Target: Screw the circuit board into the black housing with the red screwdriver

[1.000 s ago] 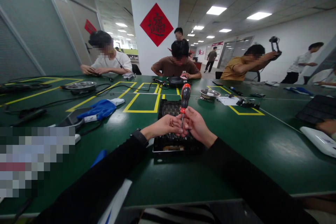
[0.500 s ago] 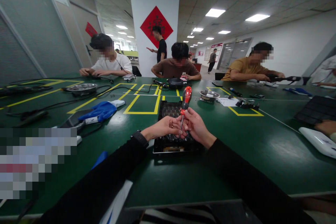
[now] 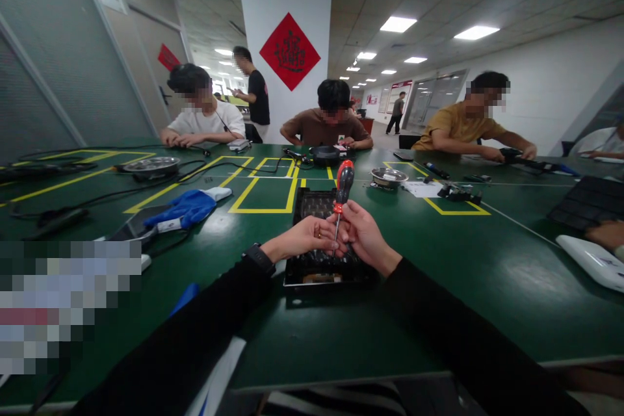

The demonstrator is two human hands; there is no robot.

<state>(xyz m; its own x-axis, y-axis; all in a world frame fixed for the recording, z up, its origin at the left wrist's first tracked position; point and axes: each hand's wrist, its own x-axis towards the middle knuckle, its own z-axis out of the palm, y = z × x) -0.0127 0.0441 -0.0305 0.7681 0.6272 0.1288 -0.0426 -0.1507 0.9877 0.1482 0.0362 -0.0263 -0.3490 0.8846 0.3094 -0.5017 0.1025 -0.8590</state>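
- Currently, the black case (image 3: 314,205) is lying on the green tabletop (image 3: 463,273), its patterned interior showing between and beyond the two hands.
- The right hand (image 3: 369,235) is holding the screwdriver (image 3: 345,182) above the black case, its fingers closing around the red collar just below the handle.
- The screwdriver is standing nearly upright over the black case, its handle rising above both hands and its shaft pointing down; whether the tip is touching anything is too hard to tell.
- The left hand (image 3: 305,236) is hovering over the left part of the black case, its fingers bunching narrowly beside the shaft; whether they are pinching it, I cannot tell.
- A blue glove (image 3: 188,208) is lying to the left of the black case, well apart from it.
- A metal bowl (image 3: 389,176) is sitting beyond the black case and to its right, with a white sheet (image 3: 423,189) lying farther right.
- Beyond the black case, a person in a brown top (image 3: 312,125) is leaning over the tabletop.
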